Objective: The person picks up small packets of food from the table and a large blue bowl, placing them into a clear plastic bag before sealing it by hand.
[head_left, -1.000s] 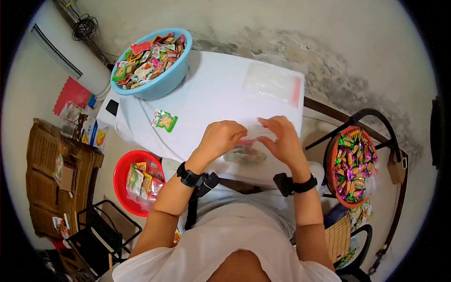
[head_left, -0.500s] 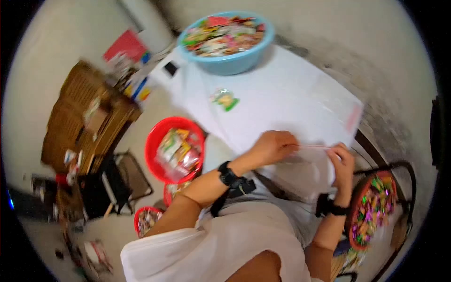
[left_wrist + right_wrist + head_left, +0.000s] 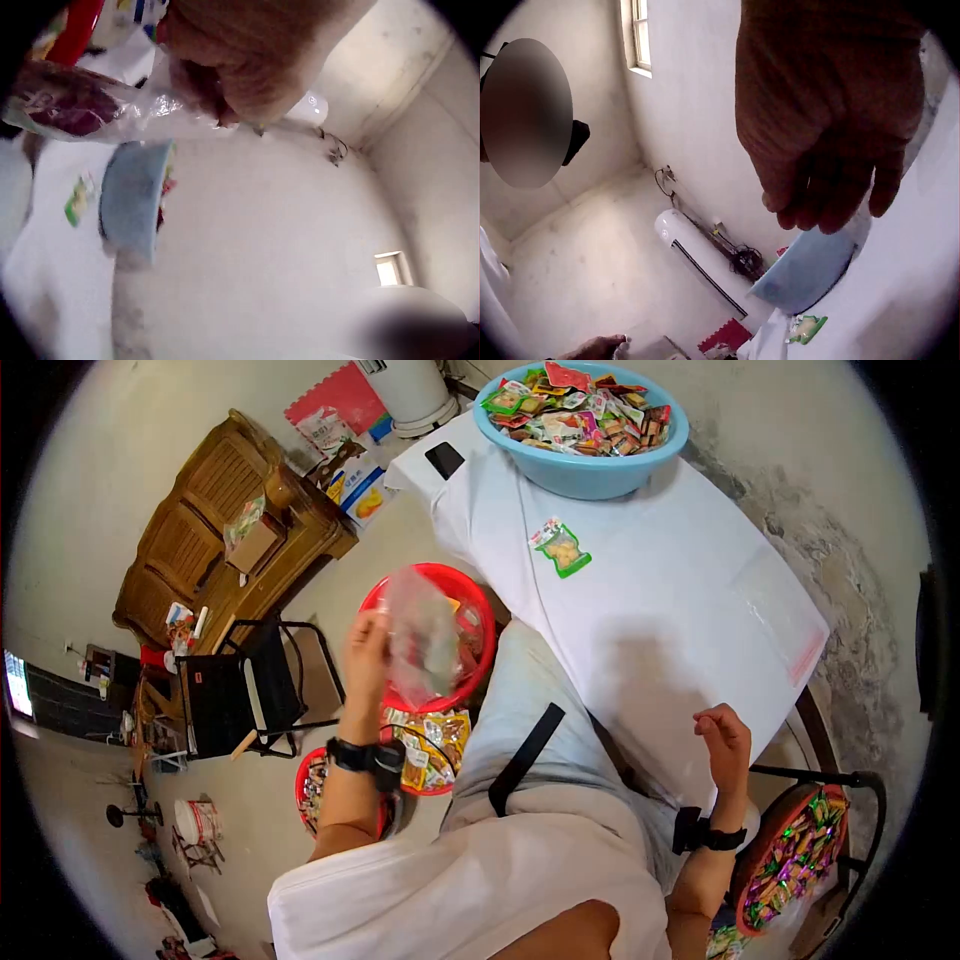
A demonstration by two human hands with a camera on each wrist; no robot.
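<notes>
Bag [image 3: 425,635] of clear plastic, part filled with wrapped snacks, hangs left of centre in the head view, directly above the red basin [image 3: 476,592]. Your left hand [image 3: 367,655] pinches it near the upper edge, with fingers and thumb curled onto the film. The left wrist view shows the same grip: the film bunches under the hand and the load sags toward the upper left of that frame. The pictures do not show whether the bag mouth is sealed.

Your right hand [image 3: 725,735] sits at the near edge of the white table [image 3: 680,620], lower right of the head view. Its fingers are loosely curled and hold nothing.

For a clean release, judged from this position:
- Centre the load over the basin, where other filled bags already lie, before you loosen the pinch.
- Lower the bag close to the pile. The film is thin and a drop may burst it.
- Support the bag by its top edge only, so the contents stay at the bottom.

Farther up the table lie a green snack packet [image 3: 562,548], the blue basin [image 3: 590,475] of loose snacks and a stack of empty bags [image 3: 785,615].
</notes>
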